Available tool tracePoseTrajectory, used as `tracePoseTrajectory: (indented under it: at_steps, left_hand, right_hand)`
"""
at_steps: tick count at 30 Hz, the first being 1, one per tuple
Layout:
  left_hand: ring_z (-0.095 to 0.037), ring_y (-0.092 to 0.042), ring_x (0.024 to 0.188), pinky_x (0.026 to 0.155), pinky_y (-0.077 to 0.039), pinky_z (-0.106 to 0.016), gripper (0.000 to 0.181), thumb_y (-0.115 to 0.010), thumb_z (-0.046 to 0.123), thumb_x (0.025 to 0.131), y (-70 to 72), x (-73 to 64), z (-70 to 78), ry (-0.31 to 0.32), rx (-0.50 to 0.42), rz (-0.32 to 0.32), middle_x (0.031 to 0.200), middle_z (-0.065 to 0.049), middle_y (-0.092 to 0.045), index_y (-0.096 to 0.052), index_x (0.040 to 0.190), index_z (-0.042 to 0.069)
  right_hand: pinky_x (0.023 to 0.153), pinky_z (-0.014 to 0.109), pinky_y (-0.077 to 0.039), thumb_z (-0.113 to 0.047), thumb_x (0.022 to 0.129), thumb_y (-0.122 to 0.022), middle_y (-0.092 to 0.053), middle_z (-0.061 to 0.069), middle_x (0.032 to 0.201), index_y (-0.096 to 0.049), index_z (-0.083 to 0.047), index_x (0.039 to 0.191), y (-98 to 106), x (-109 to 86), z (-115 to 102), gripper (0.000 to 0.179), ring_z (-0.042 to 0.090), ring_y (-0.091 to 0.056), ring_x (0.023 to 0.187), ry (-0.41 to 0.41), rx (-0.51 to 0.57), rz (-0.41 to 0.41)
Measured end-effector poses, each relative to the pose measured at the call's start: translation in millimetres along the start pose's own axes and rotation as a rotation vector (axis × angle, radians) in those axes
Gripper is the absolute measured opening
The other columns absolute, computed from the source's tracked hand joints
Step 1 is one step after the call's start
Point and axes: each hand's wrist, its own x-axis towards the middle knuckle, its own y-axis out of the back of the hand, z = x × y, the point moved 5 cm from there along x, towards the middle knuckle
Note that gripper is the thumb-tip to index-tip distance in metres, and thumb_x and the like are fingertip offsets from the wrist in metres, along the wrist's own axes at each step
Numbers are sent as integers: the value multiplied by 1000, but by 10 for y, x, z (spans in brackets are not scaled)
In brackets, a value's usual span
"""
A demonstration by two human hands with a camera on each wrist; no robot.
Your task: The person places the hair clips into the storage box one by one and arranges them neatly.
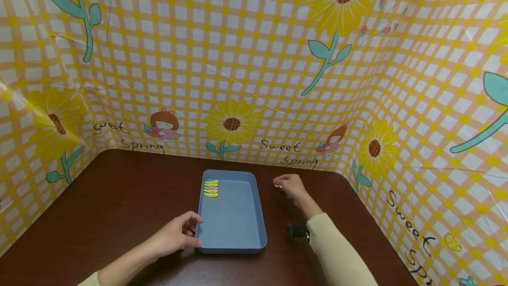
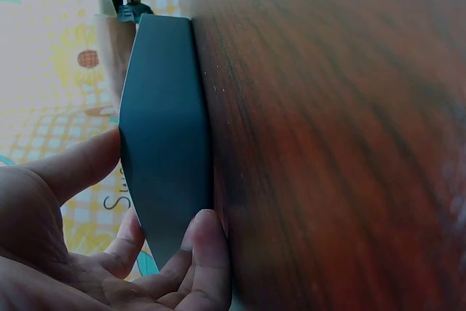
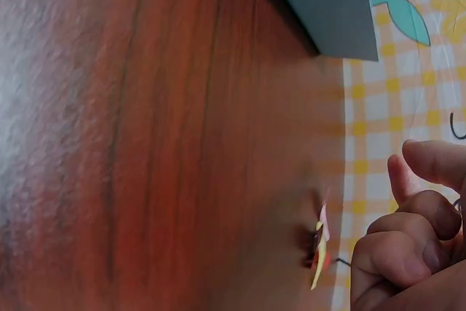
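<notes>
1. On a dark brown tabletop [image 1: 115, 197], we see a blue-gray tray [image 1: 236, 217] lying flat, its long sides running away from the person.

2. Inside the tray, we count five hair clips [image 1: 211, 188], four yellow and one pink, stacked in a neat column beside the left wall, toward the far end. The pink one sits in the middle.

3. Of the two hands, we find the left [image 1: 174, 236] at the tray's left side near the close corner, partly open, thumb and fingers bent against the rim and outer wall to hold it.

4. The right hand [image 1: 291, 186] is beyond the tray's right side, fingers curled inward; we cannot tell whether the fingertips hold anything.

5. Near those fingers, our right wrist view shows small loose pieces [image 3: 319, 264] in yellow, pink and red on the tabletop, well apart from the tray.

6. Cream sleeves [image 1: 337, 250] cover the forearms, and we note a dark band [image 1: 296, 231] at the right wrist.

7. Behind, we see a yellow checked cloth [image 1: 258, 56] printed with sunflowers and "Sweet Spring."
</notes>
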Motion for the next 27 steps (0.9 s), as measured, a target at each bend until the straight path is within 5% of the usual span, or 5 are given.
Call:
tracePoseTrajectory:
  at_steps: [6, 15, 22, 27]
  left_hand:
    - [-24, -51, 89, 60, -44, -34, 50, -81, 9, 81, 1, -10, 13, 3, -2, -1, 104, -14, -53, -55, 123, 4]
    - [-24, -50, 89, 60, -44, -34, 50, -81, 8, 81, 0, -5, 20, 6, -7, -2, 105, -15, -53, -55, 123, 4]
    - [-24, -50, 89, 60, -43, -34, 50, -80, 8, 82, 4, 8, -6, 10, -9, -3, 106, -14, -52, -54, 124, 4]
    - [-24, -50, 89, 60, -44, -34, 50, -80, 9, 82, 4, 13, -17, 6, -7, -5, 105, -14, -52, -54, 124, 5]
  right_hand:
    - [44, 26, -25, -18, 100, -60, -71, 18, 108, -72, 0, 115, 35, 40, 152, 26, 9, -24, 43, -40, 29, 43]
    - [43, 27, -27, -20, 99, -60, -70, 16, 87, -71, 2, 116, 128, 63, 320, 30, 11, -24, 42, -75, 34, 119]
    - [48, 27, -30, -22, 96, -60, -63, 14, 111, -72, 0, 117, 176, 42, 439, 33, 12, -29, 51, -126, -2, 159]
    - [46, 26, -29, -20, 94, -61, -62, 15, 111, -73, 1, 115, 181, 60, 501, 32, 10, -26, 48, -126, 21, 174]
